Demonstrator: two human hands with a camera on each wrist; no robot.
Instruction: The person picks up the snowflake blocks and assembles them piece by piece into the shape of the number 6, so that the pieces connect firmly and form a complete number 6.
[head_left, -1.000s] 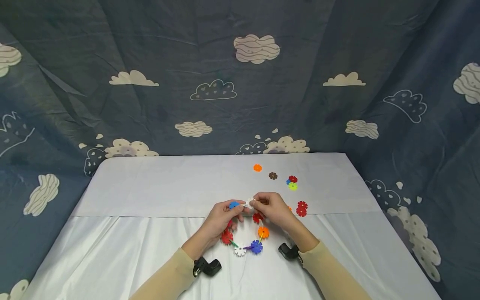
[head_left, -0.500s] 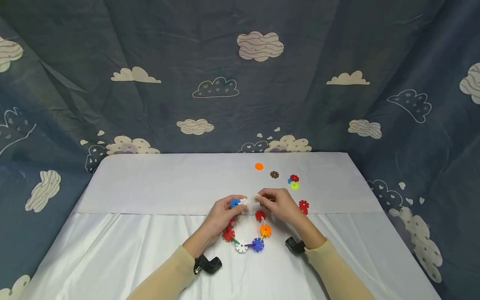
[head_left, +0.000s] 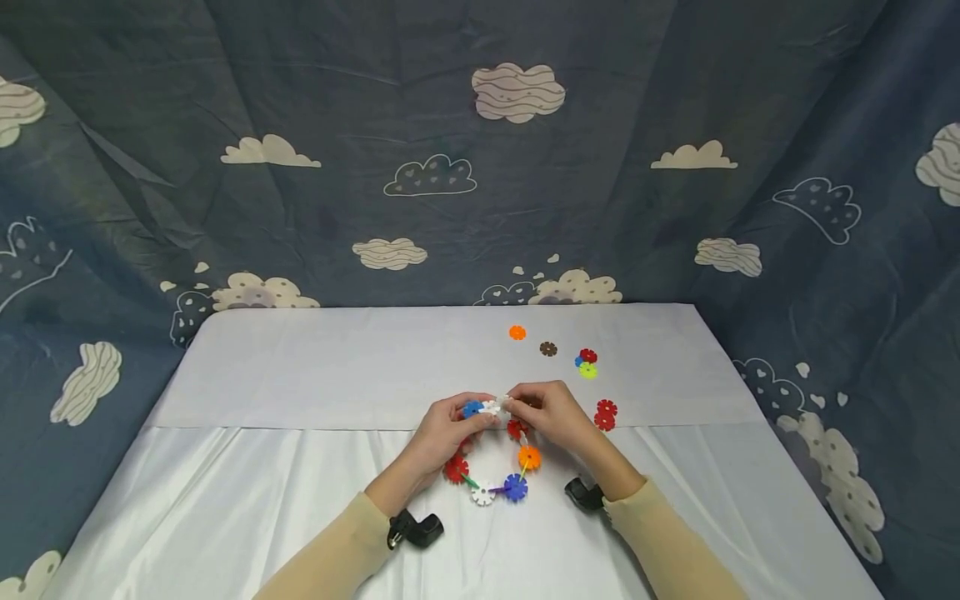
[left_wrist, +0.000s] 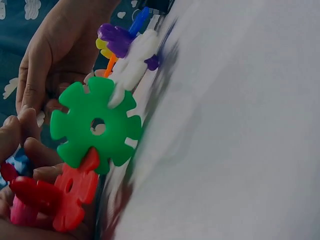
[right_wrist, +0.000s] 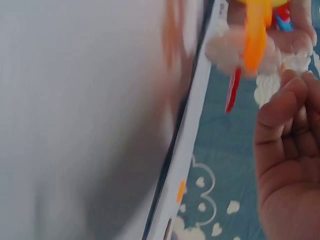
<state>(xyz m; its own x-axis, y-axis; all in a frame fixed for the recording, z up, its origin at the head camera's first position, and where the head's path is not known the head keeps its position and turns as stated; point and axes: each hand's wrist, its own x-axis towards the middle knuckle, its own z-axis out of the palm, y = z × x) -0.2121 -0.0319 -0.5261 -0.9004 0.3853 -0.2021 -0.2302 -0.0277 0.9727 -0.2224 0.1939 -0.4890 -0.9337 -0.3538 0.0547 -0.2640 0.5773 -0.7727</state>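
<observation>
Two beige sleeves (head_left: 330,550) come first, with a black camera (head_left: 426,531) at each wrist. Just past these, below the fingertips, curves a loop of toy discs (head_left: 516,487): a white disc (head_left: 483,497) at its near end, an orange disc (head_left: 529,457) under the right fingers, a red disc (head_left: 456,471) under the left fingers and a green disc (left_wrist: 80,127) joined to it. At the loop's far end the left hand (head_left: 444,431) has its thumb and fingers clamped on a light blue disc (head_left: 472,408) and the second white disc (head_left: 489,407) beside it. Facing it, the right hand (head_left: 553,412) pinches a pale piece (head_left: 504,403) against that white disc; whether the two are joined I cannot tell. Right of the right fingers, two red discs (head_left: 605,417) touch on the white table (head_left: 300,367). Beyond the fingertips lie a small cluster (head_left: 588,371) of red, blue and yellow-green, then a brown disc (head_left: 548,349), then a loose orange disc (head_left: 517,332), and behind everything hangs a cloud-print curtain (head_left: 330,208).
</observation>
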